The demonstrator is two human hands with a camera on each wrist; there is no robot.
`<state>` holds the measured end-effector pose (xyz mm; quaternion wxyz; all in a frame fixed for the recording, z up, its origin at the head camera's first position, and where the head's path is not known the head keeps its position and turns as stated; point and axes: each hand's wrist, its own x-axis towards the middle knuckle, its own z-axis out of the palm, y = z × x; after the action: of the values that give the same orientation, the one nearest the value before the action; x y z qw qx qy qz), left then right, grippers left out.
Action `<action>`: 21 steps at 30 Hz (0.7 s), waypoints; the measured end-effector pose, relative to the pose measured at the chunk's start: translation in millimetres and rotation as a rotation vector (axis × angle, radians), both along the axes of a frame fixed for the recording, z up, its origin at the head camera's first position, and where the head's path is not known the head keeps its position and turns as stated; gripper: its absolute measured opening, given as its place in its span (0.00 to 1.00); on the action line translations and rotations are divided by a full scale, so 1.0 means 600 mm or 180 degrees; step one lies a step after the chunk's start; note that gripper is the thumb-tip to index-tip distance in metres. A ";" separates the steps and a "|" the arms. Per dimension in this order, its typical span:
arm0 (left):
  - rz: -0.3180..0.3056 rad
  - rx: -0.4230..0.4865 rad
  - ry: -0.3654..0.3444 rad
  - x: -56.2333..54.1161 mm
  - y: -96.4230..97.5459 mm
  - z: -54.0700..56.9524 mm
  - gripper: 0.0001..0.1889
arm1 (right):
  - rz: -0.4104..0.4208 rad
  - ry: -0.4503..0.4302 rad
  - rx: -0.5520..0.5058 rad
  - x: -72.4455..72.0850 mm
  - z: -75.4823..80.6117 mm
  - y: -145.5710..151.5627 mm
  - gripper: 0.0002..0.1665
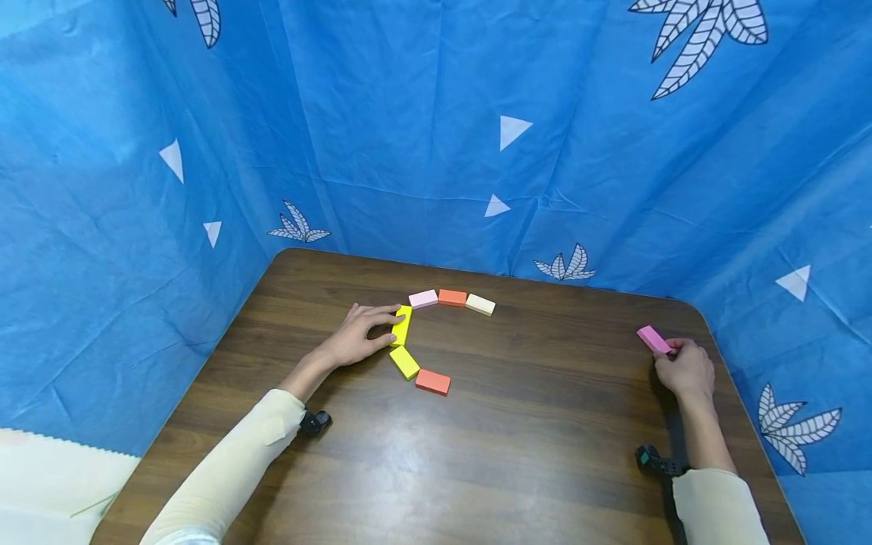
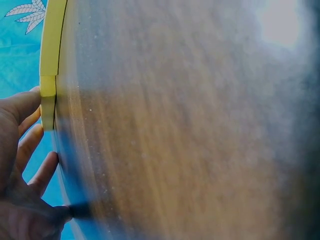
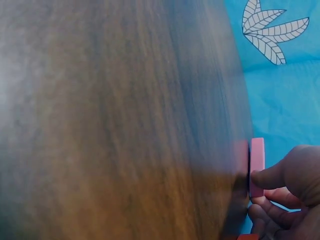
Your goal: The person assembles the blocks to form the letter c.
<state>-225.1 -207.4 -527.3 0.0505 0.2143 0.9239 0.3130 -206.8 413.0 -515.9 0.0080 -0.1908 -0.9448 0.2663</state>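
At the left of an arc of blocks, my left hand (image 1: 356, 337) has its thumb and fingers at the long yellow block (image 1: 403, 324), thumb near its close end, fingertips toward the far end. In the left wrist view the yellow block (image 2: 48, 102) shows edge-on with fingers against it. Another yellow block (image 1: 405, 362) sits just nearer, followed by a red-orange block (image 1: 433, 382). Far to the right, my right hand (image 1: 686, 371) pinches a pink block (image 1: 654, 339) by its near end. The right wrist view shows the thumb across that pink block (image 3: 257, 162).
Beyond the yellow block, the arc runs through a pale pink block (image 1: 423, 299), a red-orange block (image 1: 453, 297) and a cream block (image 1: 481, 304). A brown wooden table (image 1: 545, 424) carries everything. Blue patterned cloth (image 1: 436, 151) hangs behind and along both sides.
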 end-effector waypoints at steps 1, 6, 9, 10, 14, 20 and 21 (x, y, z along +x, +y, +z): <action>0.0001 0.0004 -0.0001 0.000 0.000 0.000 0.24 | 0.0007 0.0012 -0.0011 0.001 0.001 0.000 0.31; 0.0020 -0.0004 -0.0024 0.000 0.000 0.000 0.24 | 0.0068 0.0122 -0.0009 0.008 0.002 -0.001 0.29; 0.0018 -0.0009 -0.0014 -0.001 0.000 -0.001 0.24 | 0.0146 0.0233 0.0071 0.013 -0.001 -0.003 0.27; 0.0015 -0.0010 -0.0013 -0.001 0.000 -0.001 0.24 | 0.0170 0.0257 0.0084 0.015 -0.002 -0.004 0.27; 0.0020 0.0001 -0.0044 -0.002 0.000 -0.001 0.24 | 0.0176 0.0252 0.0070 0.022 -0.004 -0.012 0.27; 0.0023 0.0000 -0.0077 -0.003 0.000 -0.001 0.24 | 0.0107 0.0214 0.0001 0.026 -0.002 -0.024 0.28; 0.0021 0.0000 -0.0075 -0.003 0.000 -0.001 0.24 | 0.0104 0.0221 -0.0005 0.027 -0.002 -0.026 0.28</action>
<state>-227.0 -207.5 -528.0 0.0604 0.2076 0.9239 0.3156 -190.8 397.6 -517.2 0.0362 -0.1661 -0.9467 0.2736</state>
